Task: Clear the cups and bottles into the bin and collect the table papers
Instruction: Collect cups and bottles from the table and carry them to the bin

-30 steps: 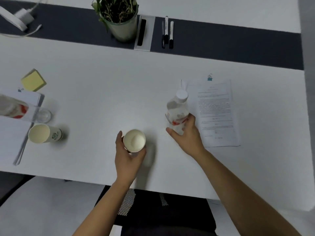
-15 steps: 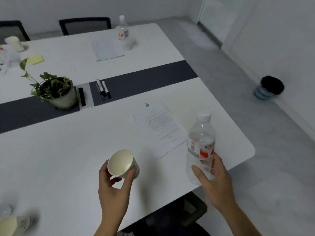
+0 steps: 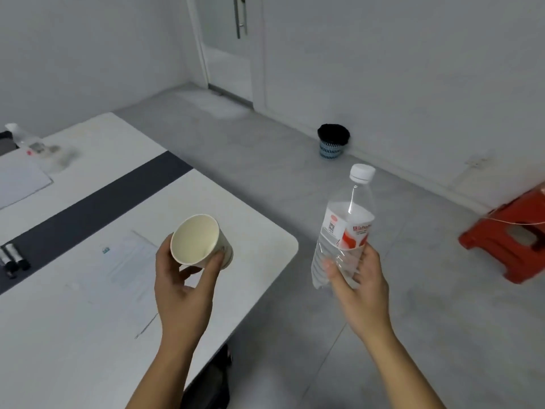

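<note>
Cup (image 3: 200, 241) tilts in my left hand (image 3: 182, 286), bottle (image 3: 343, 228) gripped in my right hand (image 3: 358, 286); tossed at that far bin (image 3: 333, 140), either could miss.

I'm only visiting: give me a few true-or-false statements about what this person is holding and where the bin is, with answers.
1. The left hand holds a paper cup, its mouth facing the camera. True.
2. The bottle in the right hand has no cap. False: a white cap is on it.
3. The bin stands on the table. False: it stands on the floor by the wall.
4. A printed sheet lies on the table. True.
</note>
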Action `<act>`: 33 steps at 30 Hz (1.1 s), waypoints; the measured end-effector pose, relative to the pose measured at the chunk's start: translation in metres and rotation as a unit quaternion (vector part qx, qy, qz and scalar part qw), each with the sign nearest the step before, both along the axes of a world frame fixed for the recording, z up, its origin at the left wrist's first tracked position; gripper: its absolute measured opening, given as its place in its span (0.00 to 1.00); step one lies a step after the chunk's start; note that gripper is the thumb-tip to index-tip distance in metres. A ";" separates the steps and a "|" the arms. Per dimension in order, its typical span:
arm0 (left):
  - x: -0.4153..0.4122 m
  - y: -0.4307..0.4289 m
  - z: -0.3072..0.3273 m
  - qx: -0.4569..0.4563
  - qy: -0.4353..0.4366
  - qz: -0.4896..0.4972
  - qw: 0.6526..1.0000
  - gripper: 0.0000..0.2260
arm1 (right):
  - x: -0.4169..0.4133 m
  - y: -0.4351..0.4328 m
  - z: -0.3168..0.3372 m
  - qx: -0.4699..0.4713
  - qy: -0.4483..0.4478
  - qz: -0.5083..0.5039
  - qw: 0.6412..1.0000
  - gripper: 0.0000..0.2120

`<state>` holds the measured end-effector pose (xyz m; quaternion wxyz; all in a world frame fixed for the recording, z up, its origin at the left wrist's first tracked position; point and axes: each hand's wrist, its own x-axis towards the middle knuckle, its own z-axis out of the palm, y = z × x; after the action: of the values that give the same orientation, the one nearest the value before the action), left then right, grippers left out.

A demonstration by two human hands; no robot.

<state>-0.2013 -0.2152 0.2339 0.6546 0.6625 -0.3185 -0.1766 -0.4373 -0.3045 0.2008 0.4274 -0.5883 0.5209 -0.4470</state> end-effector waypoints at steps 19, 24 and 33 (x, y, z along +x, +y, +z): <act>-0.147 -0.375 -0.046 0.046 0.007 -0.042 0.998 0.27 | -0.156 -0.363 -0.048 0.034 0.038 -0.020 0.999 0.33; -0.140 -0.543 -0.038 0.057 0.008 -0.107 0.993 0.28 | -0.157 -0.508 -0.021 0.049 0.075 -0.039 0.995 0.34; -0.143 -0.815 -0.037 0.085 -0.042 -0.215 0.972 0.30 | -0.167 -0.741 -0.028 0.039 0.081 -0.117 0.989 0.36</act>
<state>-0.3440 -1.0303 0.1971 0.5287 0.6388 -0.4642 -0.3115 -0.6046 -1.0454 0.1730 0.3515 -0.5399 0.6363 -0.4244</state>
